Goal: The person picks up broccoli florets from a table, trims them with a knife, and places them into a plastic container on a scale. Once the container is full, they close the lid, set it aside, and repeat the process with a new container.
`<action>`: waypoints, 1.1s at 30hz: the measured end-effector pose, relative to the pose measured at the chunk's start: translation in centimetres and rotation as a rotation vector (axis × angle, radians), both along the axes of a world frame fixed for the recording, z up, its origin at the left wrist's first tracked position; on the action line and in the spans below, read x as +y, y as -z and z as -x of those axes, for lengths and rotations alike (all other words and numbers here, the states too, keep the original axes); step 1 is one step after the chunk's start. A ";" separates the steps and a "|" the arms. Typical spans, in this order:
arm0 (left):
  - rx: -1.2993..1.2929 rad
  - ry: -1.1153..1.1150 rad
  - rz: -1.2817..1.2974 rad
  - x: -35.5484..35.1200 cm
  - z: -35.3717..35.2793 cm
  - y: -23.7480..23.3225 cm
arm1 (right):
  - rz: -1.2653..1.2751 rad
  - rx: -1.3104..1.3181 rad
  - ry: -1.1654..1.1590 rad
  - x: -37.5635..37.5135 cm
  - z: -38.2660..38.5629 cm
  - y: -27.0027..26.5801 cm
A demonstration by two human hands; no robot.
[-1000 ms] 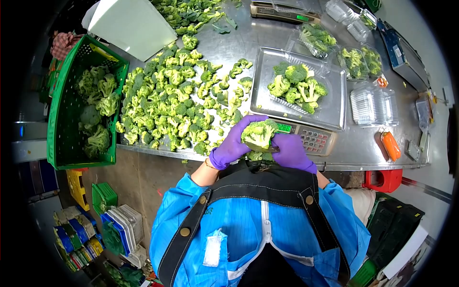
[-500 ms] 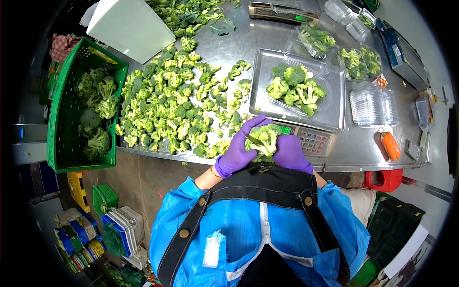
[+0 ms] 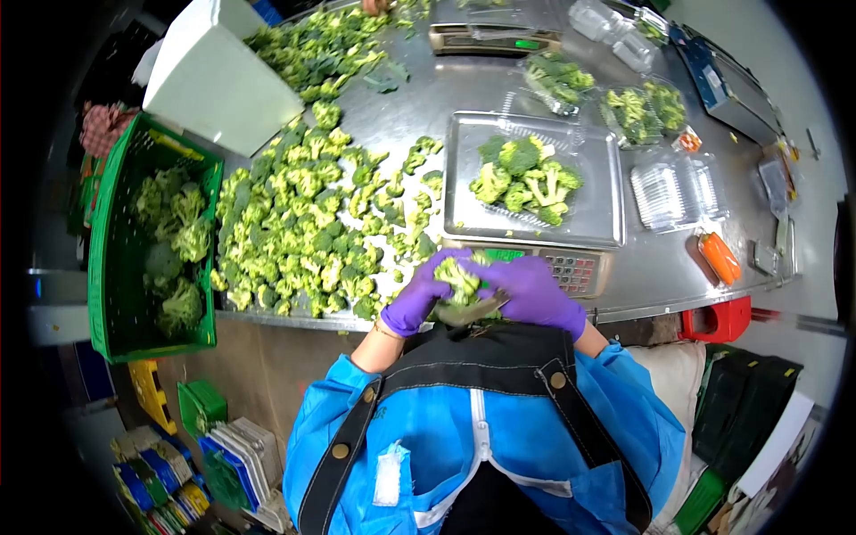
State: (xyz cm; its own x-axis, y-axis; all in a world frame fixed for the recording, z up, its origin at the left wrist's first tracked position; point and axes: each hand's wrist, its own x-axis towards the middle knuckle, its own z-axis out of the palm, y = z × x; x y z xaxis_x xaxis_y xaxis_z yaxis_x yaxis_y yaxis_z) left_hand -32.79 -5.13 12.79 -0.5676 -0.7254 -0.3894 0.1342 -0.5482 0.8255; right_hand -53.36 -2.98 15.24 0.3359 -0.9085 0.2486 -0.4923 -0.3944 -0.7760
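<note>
Purple gloves cover both hands, held close to my body at the table's front edge. My left hand (image 3: 421, 292) is closed around a broccoli piece (image 3: 458, 282). Across from it, my right hand (image 3: 539, 296) grips a knife, its blurred blade (image 3: 471, 312) lying below the broccoli and pointing left; the handle is hidden in the fingers. Just beyond the hands stands a scale (image 3: 580, 270) with a lit green display. On its metal pan (image 3: 459, 178), a clear plastic tray holds several broccoli florets (image 3: 526, 174).
A large heap of florets (image 3: 303, 223) covers the table's left side. Left of it stands a green crate (image 3: 111, 285) with broccoli heads. At right are filled clear boxes (image 3: 629, 116), stacked empty clamshells (image 3: 678, 192) and an orange object (image 3: 719, 259). A second scale (image 3: 490, 40) stands behind.
My hands have shifted slightly left and down with the broccoli. The knife blade has swung from the top of the piece to below it. The whole view has moved a little.
</note>
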 end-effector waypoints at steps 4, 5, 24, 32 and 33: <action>-0.087 0.221 0.214 -0.3 0.9 -1.2 | 0.057 0.005 -0.283 -0.2 1.3 0.0; -0.106 0.240 0.283 -0.4 1.0 -1.3 | 0.067 0.008 -0.265 0.0 1.5 -0.1; -0.315 0.172 1.079 -4.4 7.4 -3.8 | -0.146 -0.189 0.256 -1.4 5.5 -1.9; -0.078 -0.343 0.672 -5.4 6.7 -3.8 | -0.379 -0.702 0.584 -1.0 9.4 -1.6; -0.180 -0.349 0.913 -6.1 6.8 -3.9 | -0.342 -0.842 0.587 -1.7 10.7 -1.2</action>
